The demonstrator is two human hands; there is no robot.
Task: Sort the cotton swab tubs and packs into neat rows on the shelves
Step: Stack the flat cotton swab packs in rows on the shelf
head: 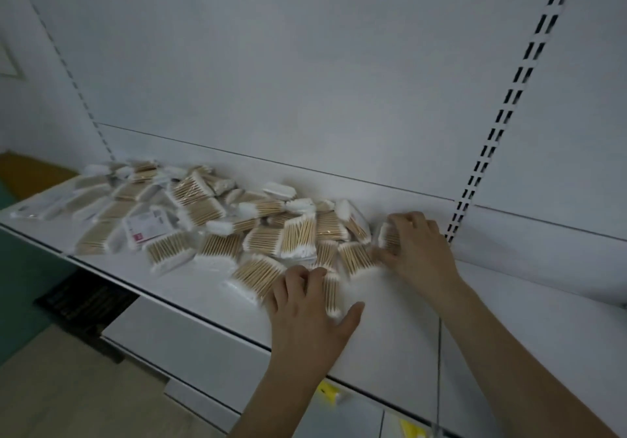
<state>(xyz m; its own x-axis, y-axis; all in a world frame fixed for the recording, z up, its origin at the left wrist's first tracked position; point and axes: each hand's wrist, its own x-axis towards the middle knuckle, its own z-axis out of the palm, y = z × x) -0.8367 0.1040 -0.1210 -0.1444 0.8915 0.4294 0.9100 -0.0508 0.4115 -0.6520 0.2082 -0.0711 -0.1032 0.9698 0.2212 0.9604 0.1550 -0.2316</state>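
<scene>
A loose heap of clear cotton swab packs (pixel 210 220) with wooden sticks and white tips covers the left and middle of a white shelf (pixel 390 352). My left hand (pixel 305 308) lies at the heap's near right edge, fingers curled over a blurred pack (pixel 330 293) that stands on end under them. My right hand (pixel 417 244) is farther back at the heap's right end, its fingers and thumb pinching another pack (pixel 386 237) held upright. No tubs are in view.
The white back panel (pixel 305 81) rises behind the shelf, with a slotted upright (pixel 502 125) at the right. Lower shelves (pixel 190 346) show below, with yellow tags (pixel 327 392). A dark crate (pixel 84 302) stands on the floor at the left.
</scene>
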